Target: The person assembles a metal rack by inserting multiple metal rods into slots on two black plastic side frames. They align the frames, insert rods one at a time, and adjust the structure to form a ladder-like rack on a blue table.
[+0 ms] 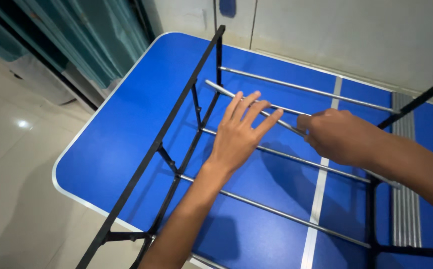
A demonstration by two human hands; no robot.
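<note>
Table (106, 149), blue with a pale rim, carries a black rack frame (176, 114) lying near its left edge with three silver rods (301, 88) already seated across it. A fourth, loose rod (221, 89), slanting toward the far left corner, is not yet seated: the right hand (338, 135) is clamped around it, while the left hand (239, 130) rests flat with fingers spread over it.

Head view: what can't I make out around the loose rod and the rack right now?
- Loose rod: its middle is hidden under the left hand, its grip inside the closed right hand.
- Whether the rod's far end sits in the black side frame: too small to tell.
- Right side frame: cut off by the right edge.
- Spare rods: partly behind the right forearm.
- Table: near edge cut off at the bottom.
</note>
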